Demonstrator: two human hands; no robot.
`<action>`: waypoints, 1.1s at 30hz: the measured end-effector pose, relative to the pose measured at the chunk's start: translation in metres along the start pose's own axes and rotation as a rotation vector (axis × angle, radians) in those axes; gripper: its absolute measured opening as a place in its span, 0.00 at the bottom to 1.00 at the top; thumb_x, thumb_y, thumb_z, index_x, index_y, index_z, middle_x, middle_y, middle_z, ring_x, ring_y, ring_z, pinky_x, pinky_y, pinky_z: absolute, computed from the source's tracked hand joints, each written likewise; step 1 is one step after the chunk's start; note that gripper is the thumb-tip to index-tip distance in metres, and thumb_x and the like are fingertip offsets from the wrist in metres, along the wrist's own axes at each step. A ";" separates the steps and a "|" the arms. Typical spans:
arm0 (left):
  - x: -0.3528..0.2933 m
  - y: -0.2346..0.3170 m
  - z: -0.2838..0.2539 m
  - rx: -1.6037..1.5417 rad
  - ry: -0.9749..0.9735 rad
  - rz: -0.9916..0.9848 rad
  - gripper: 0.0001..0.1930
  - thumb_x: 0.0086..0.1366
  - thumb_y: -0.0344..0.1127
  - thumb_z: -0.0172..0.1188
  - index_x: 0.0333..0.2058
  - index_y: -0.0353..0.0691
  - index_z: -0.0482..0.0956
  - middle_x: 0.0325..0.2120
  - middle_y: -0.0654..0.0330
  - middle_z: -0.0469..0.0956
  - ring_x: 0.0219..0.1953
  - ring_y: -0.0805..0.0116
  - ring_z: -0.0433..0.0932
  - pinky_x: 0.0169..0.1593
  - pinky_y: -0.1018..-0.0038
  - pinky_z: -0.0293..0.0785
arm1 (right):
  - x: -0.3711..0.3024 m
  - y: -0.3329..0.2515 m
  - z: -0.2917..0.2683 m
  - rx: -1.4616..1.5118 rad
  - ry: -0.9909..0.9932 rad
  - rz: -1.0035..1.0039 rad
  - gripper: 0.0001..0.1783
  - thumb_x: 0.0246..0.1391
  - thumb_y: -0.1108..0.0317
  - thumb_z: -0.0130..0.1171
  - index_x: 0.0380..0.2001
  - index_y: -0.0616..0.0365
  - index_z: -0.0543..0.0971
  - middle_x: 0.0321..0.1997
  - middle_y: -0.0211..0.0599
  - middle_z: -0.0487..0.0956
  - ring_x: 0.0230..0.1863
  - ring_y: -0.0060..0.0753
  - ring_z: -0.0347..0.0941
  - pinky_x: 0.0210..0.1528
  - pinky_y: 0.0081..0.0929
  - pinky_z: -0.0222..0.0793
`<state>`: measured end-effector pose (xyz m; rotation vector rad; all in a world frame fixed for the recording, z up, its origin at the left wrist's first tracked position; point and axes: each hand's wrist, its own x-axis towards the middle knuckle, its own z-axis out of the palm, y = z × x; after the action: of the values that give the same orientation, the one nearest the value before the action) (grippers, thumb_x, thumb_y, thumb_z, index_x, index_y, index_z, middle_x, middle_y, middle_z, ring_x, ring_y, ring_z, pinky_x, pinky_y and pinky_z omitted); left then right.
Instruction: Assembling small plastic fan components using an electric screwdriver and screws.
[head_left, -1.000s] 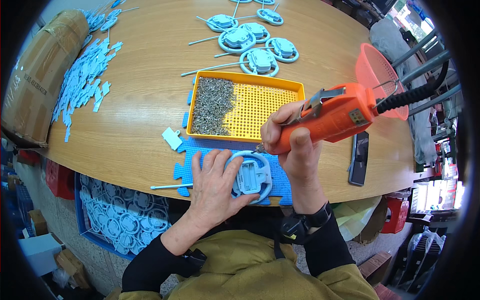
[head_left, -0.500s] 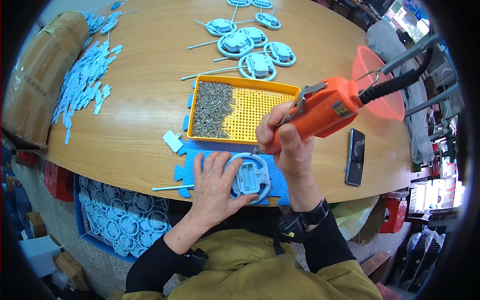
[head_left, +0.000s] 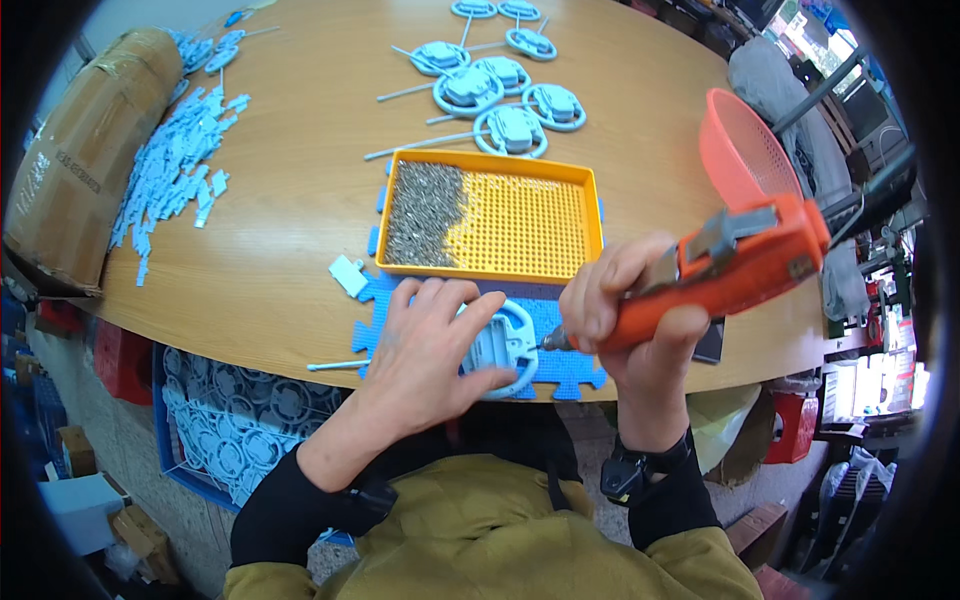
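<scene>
My left hand (head_left: 418, 345) holds a light blue plastic ring-shaped part (head_left: 513, 345) with an open rectangular compartment at its centre. The thumb and fingers press on its left side, hiding some of it. A thin rod from the part sticks out to the left. My right hand (head_left: 640, 315) is wrapped round an orange electric screwdriver (head_left: 735, 268), tilted with its bit at the right side of the ring. Under the part lies a blue foam mat (head_left: 568, 368). A small light blue cover (head_left: 348, 277) rests left of the mat's upper edge.
Beyond my hands stands a yellow tray (head_left: 490, 273) with a heap of screws (head_left: 422, 215). Several similar ring parts (head_left: 512, 130) lie farther back. Light blue flat pieces (head_left: 175, 160) are piled beside a cardboard box (head_left: 85, 160). A phone (head_left: 709, 342) and pink basket (head_left: 745, 150) are at right.
My right hand and the screwdriver have moved right and toward me. The bit has gone from the ring's top to its right side. My left hand stays on the part.
</scene>
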<state>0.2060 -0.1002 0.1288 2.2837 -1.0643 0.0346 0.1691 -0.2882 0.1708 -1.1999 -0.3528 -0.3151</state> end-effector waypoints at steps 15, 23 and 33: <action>-0.028 -0.005 0.039 0.069 0.107 -0.048 0.43 0.38 0.43 0.74 0.55 0.41 0.67 0.51 0.52 0.65 0.55 0.49 0.62 0.57 0.57 0.59 | -0.044 0.024 0.002 0.087 0.078 0.022 0.34 0.42 0.41 0.67 0.36 0.62 0.70 0.20 0.33 0.69 0.21 0.23 0.67 0.22 0.19 0.63; -0.029 -0.004 0.036 0.068 0.090 -0.066 0.47 0.37 0.42 0.74 0.59 0.39 0.63 0.51 0.52 0.67 0.56 0.49 0.62 0.59 0.58 0.59 | -0.043 0.027 0.003 0.117 0.077 0.005 0.32 0.44 0.43 0.68 0.36 0.63 0.71 0.20 0.33 0.70 0.20 0.24 0.67 0.20 0.20 0.63; -0.027 -0.006 0.038 0.038 0.112 -0.062 0.46 0.37 0.41 0.74 0.58 0.37 0.64 0.51 0.51 0.68 0.55 0.49 0.64 0.58 0.58 0.60 | -0.039 0.029 0.009 -0.040 0.083 0.070 0.28 0.42 0.45 0.70 0.28 0.59 0.72 0.19 0.29 0.70 0.20 0.22 0.66 0.23 0.20 0.61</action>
<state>0.1832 -0.0988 0.0878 2.3184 -0.9420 0.1569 0.1452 -0.2679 0.1324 -1.2318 -0.2324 -0.3113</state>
